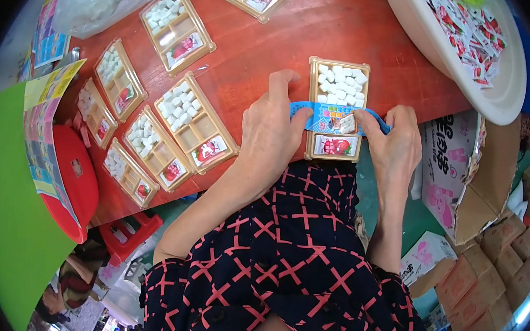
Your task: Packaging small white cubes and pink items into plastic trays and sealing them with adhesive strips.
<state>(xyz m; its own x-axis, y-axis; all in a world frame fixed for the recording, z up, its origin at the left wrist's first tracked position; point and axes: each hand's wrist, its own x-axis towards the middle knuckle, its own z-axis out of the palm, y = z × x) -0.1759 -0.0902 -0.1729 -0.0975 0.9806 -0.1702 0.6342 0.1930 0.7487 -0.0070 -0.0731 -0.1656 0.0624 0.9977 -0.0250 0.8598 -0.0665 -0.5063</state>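
Observation:
In front of me a tan plastic tray [314, 81] lies at the table's edge. White marshmallow-like pieces [343, 84] fill its far compartment, and a small strawberry-printed packet [335, 146] sits in the near one. Across its middle runs a blue printed paper band [329, 117]. My right hand [399, 146] pinches the band's right end, which curls up between thumb and fingers. At the left end, my left hand [271, 125] presses the band with its thumb; the index finger reaches out beside the tray, and the other fingers are partly hidden.
Several similar filled trays [178, 109] lie on the red table [249, 57] to the left. A pale basin [424, 44] of packets stands at the far right. Printed sheets [47, 127] lean over a red container [78, 180]. Cardboard boxes [478, 291] are stacked on the right.

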